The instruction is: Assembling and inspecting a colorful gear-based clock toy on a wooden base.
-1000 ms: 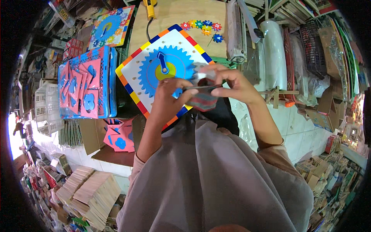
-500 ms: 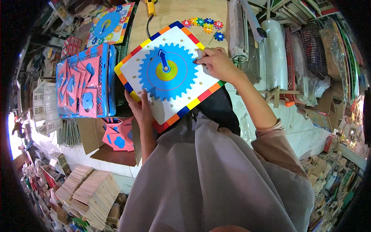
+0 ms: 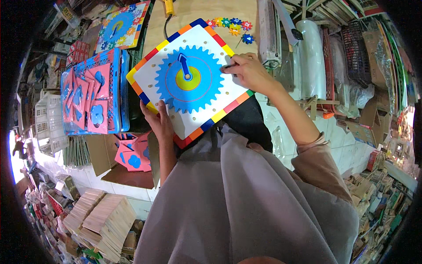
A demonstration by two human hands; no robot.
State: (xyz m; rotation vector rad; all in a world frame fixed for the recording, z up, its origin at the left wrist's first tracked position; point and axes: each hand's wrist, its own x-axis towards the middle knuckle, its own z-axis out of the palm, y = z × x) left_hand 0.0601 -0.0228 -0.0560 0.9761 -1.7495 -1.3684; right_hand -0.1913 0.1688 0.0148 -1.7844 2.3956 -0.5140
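A square white board with a border of coloured blocks is tilted corner-up in front of me. On it sits a big blue toothed gear with a yellow-green centre and a dark blue arrow pointing up. Several small holes ring the gear. My left hand grips the board's lower left edge, thumb on top. Over the right edge, my right hand is closed, its fingertips at the gear's teeth. A small dark thing shows at those fingertips; its kind is too small to tell.
Several small numbered gears lie on the wooden table, near a yellow-handled tool with a cable. A second gear board stands far left. Below it, a blue crate holds pink packets, and an open carton holds more.
The board has shifted slightly left and up in view. My right hand stays at the gear's right side, and the dark thing at its fingertips shows more clearly.
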